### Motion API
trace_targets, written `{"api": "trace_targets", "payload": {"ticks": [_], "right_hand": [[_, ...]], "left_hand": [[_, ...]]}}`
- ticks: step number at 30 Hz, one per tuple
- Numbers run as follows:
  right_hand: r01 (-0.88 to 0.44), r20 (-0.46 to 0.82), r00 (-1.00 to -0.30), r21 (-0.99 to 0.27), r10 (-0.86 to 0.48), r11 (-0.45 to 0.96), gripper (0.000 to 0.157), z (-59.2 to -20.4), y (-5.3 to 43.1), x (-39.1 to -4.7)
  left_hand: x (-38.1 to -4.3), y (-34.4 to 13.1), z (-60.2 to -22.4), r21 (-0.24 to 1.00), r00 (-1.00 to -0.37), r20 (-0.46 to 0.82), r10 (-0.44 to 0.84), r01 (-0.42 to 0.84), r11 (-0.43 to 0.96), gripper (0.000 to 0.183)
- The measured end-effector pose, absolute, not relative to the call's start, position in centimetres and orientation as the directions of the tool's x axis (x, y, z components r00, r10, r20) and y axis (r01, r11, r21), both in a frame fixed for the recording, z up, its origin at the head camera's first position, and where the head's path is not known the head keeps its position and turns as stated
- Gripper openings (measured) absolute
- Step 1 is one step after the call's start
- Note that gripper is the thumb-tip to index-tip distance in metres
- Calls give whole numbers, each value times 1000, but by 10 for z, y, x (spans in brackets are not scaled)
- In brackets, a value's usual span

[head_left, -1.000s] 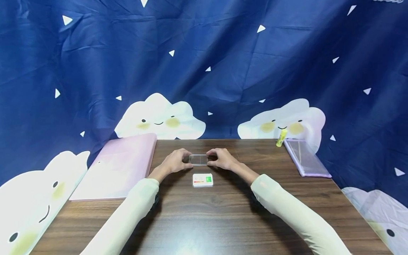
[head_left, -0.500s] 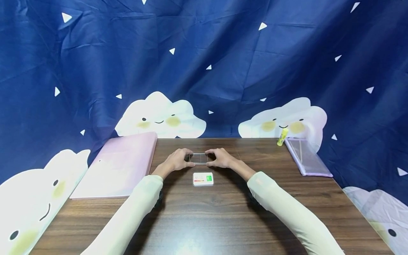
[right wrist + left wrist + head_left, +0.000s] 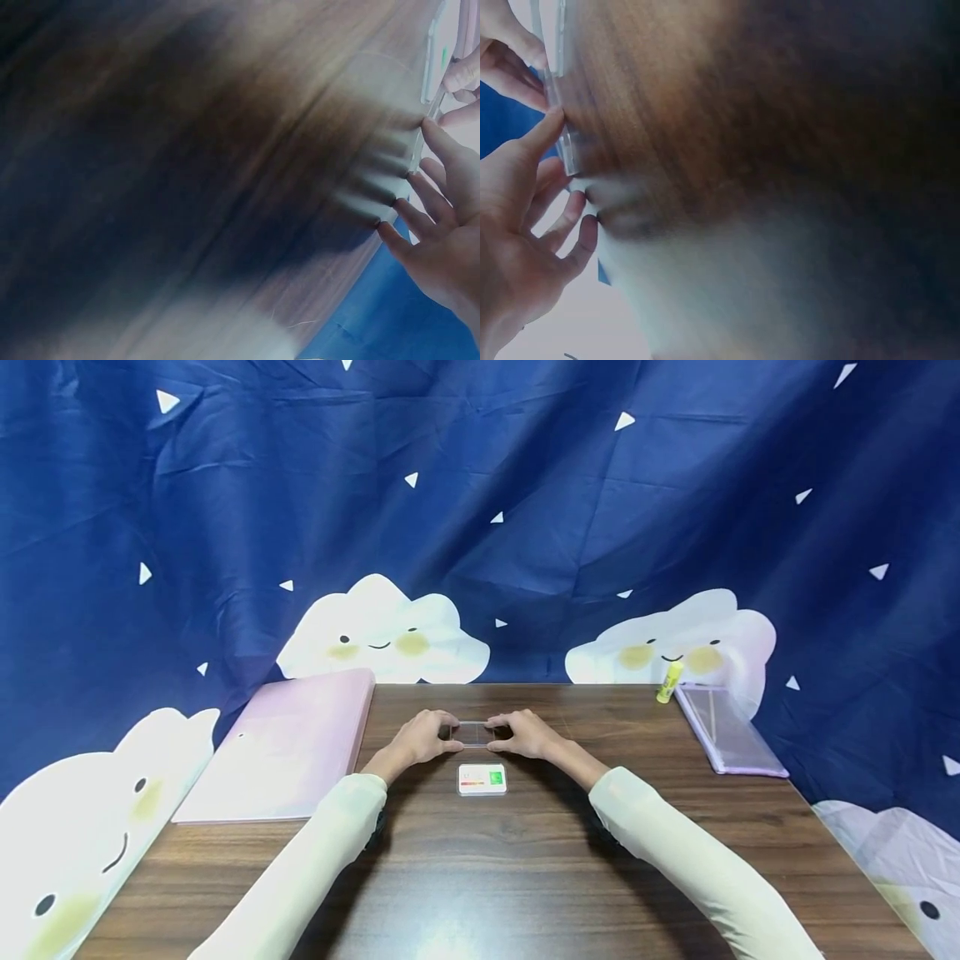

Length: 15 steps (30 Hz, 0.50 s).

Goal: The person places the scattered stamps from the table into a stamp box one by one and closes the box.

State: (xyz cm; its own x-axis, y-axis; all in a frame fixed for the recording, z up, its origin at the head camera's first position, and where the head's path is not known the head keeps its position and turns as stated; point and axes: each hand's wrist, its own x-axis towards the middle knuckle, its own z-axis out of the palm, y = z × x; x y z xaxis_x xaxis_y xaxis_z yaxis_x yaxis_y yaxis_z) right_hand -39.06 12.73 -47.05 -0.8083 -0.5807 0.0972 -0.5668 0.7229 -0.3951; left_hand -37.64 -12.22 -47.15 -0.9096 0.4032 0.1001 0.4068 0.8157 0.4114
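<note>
In the head view a small clear plastic box (image 3: 473, 734) with a dividing line lies on the far middle of the table. My left hand (image 3: 420, 739) holds its left end, thumb on the near edge and fingers at the far edge. The right end is held the same way by my right hand (image 3: 527, 735). Just nearer than the clear box lies a flat white box (image 3: 482, 780) with a green patch and a red strip. The left wrist view shows the clear box (image 3: 568, 146) edge-on at the thumb tip.
A pale pink folder (image 3: 277, 747) lies on the left of the wooden table (image 3: 480, 877). At the right back a yellow glue stick (image 3: 670, 682) stands beside a purple-edged clear pouch (image 3: 731, 731). A blue curtain (image 3: 480, 485) with clouds hangs behind the table.
Both hands have drawn slightly inward, so the thumbs overlap the clear box's ends a little more. The view has shifted slightly; the white box has stayed in place.
</note>
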Motion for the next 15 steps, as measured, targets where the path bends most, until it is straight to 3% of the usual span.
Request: {"api": "trace_targets", "payload": {"ticks": [15], "right_hand": [[-596,126,-790,-383,-600,706,47,-471,130,-381]], "left_hand": [[-370,-124,-473,395,-886,124,446,456,797,51]]}}
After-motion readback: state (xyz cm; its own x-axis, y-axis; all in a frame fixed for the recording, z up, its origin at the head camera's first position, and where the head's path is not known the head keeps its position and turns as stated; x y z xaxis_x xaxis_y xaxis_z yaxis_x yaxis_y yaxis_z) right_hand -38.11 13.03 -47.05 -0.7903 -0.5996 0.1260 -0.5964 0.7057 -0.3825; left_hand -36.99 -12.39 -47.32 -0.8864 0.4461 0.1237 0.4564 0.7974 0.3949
